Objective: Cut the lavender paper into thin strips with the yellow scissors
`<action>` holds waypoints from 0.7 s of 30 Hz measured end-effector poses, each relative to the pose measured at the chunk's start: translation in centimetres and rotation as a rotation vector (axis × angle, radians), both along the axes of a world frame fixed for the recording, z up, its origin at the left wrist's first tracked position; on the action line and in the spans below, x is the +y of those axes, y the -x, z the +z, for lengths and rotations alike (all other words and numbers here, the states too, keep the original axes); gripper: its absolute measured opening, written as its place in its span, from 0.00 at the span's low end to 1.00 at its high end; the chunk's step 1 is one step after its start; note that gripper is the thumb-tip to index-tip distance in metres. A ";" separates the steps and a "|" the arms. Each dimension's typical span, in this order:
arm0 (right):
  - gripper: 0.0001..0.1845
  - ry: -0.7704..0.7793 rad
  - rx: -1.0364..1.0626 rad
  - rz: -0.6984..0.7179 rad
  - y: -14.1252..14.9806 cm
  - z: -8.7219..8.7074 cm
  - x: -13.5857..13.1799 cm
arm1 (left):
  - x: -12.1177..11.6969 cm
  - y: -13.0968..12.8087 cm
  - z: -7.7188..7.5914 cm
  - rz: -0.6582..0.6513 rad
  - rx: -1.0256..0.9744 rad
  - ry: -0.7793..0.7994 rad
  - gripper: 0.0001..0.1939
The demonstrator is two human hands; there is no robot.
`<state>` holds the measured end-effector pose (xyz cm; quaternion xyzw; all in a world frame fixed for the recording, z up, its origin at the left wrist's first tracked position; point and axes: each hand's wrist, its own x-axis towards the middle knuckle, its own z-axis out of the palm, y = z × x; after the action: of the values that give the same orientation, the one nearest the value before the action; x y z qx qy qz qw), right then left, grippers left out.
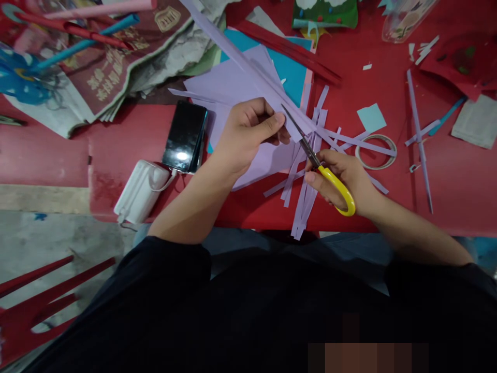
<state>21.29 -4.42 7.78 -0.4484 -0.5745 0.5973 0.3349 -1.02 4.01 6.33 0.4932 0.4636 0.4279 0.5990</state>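
Observation:
My left hand (244, 132) pinches a long sheet of lilac paper (248, 67) that slants up and away to the left. My right hand (341, 178) grips yellow-handled scissors (322, 168), whose blades meet the paper's near edge beside my left thumb. Several cut lilac strips (306, 191) lie in a heap under both hands and hang over the red table's (458, 181) front edge. More lilac and blue sheets (291, 72) lie flat behind the hands.
A black phone (184, 135) and a white power bank (140, 190) sit left of my left arm. Newspapers (112, 67) and rolled paper sticks (83, 44) fill the far left. A tape ring (376, 152) lies to the right, with a lilac stick (419, 134) beyond it.

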 end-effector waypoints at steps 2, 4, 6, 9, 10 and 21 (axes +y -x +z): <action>0.26 0.008 0.036 0.037 -0.3 0.0 0.1 | 0.1 0.1 -0.2 -0.020 -0.027 -0.006 0.15; 0.30 0.016 0.064 0.059 -0.7 -0.1 0.2 | 0.2 0.4 -0.8 -0.055 -0.103 -0.042 0.14; 0.34 0.029 0.077 0.084 -1.1 -0.4 0.3 | 0.7 0.7 -1.8 -0.076 -0.169 -0.091 0.14; 0.41 0.093 0.081 0.171 -1.5 -1.0 0.6 | 1.9 1.3 -3.5 -0.091 -0.211 -0.144 0.16; 0.44 0.125 0.079 0.204 -1.5 -1.3 0.6 | 2.4 1.5 -4.0 -0.088 -0.218 -0.151 0.17; 0.58 -0.004 0.055 0.411 -2.0 -2.6 -0.2 | 6.6 4.0 -6.6 0.125 -0.273 -0.314 0.19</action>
<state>23.31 -4.62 5.17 -0.3047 -0.6457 0.6638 0.2227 -5.05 10.60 -0.24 0.4882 0.3353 0.5941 0.5443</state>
